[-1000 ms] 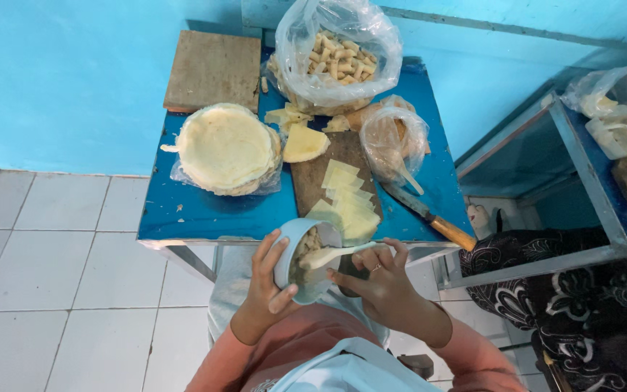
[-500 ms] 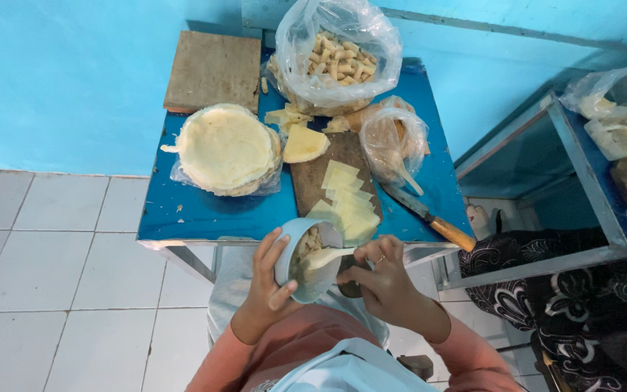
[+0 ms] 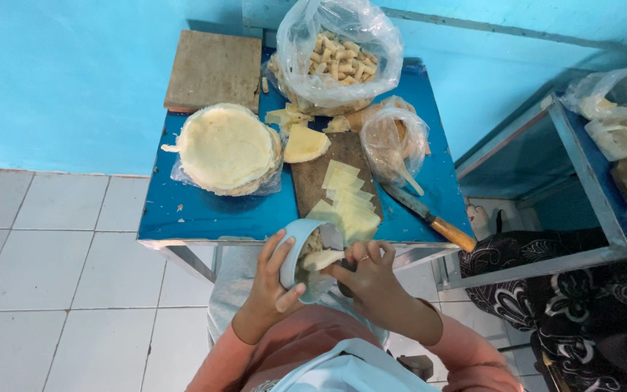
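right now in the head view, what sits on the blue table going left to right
Stack of round pale dough sheets → wooden cutting board with cut yellow squares → small clear bag with a spoon → wooden-handled knife at the right edge.

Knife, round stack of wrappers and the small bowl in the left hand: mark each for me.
knife (image 3: 453, 234), head view, on its wooden handle.
round stack of wrappers (image 3: 226, 145), head view, on the top sheet.
small bowl (image 3: 294, 243), head view, on its outer wall.
left hand (image 3: 270, 290), head view, on its back.
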`<state>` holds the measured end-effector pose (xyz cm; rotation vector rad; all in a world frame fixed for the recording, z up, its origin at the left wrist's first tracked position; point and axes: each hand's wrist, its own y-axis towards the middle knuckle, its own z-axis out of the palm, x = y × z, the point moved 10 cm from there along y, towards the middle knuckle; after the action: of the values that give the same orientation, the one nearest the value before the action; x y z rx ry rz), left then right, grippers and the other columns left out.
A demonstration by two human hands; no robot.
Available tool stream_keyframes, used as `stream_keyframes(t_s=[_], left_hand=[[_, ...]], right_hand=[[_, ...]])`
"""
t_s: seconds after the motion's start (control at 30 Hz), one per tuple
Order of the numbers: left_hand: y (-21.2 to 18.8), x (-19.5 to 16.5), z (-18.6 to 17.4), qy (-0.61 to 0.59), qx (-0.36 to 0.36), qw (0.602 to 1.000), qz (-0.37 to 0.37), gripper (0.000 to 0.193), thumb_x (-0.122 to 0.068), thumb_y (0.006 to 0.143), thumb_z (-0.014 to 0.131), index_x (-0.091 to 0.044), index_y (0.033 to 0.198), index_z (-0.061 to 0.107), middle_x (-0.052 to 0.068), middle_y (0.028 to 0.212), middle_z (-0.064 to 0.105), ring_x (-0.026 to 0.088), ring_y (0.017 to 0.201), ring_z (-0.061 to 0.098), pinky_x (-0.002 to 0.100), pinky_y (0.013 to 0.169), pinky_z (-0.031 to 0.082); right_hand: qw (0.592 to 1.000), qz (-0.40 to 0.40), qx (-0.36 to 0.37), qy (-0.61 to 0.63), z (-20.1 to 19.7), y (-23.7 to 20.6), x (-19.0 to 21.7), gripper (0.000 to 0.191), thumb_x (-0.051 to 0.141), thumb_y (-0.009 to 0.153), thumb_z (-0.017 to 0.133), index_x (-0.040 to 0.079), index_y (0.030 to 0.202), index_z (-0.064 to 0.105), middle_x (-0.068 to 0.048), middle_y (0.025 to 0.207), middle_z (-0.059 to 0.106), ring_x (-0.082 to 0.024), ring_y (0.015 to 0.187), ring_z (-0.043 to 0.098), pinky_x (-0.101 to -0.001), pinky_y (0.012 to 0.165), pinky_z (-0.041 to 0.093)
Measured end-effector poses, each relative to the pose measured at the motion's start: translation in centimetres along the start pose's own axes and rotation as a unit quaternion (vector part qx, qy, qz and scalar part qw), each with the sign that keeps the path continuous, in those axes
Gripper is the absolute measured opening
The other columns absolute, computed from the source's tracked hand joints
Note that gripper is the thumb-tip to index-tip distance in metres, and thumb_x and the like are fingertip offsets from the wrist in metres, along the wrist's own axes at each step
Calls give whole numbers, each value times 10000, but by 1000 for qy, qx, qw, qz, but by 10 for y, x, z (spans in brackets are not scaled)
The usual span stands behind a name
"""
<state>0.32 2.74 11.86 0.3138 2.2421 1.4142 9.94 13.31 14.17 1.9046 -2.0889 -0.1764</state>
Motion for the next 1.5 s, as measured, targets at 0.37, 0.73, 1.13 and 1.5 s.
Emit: stream_keyframes(t_s=[0.37,0.73,1.13,1.5], left_hand=[[-4,4,-2,23,3,1000,-5,582,-214,985,658,-354,1432,312,254,1547,354,559,1384,431,678,1115,444],[-6,2,-11,66,-22,998,4,647,-215,1034,646,-403,1496,234,252,1524,354,554,1370,434,675,1099,464],[-12,-1,-6,114,-21,992,51,673,-205,1004,672,-404,1474,234,255,1482,381,548,1311,466,637,1057,514],[-9,2,-6,119,-25,992,43,629,-237,1023,624,-387,1485,225,275,1485,377,562,1315,460,657,1055,511]], right_hand=[[997,-14,-64,-46,-2,-2,14,600,30,763,648,264,1315,662,-77,1004,454,-296,1023,442,-529,909,264],[999,17,-14,47,-12,-2,7,760,-89,696,576,224,1386,629,-82,981,462,-283,976,450,-462,869,268],[934,34,116,337,9,2,4,696,-74,812,610,86,1483,525,-138,964,586,-260,773,599,-363,651,461],[769,89,245,583,49,-18,1,727,-31,864,633,69,1569,488,5,840,445,-99,773,426,-261,740,414]])
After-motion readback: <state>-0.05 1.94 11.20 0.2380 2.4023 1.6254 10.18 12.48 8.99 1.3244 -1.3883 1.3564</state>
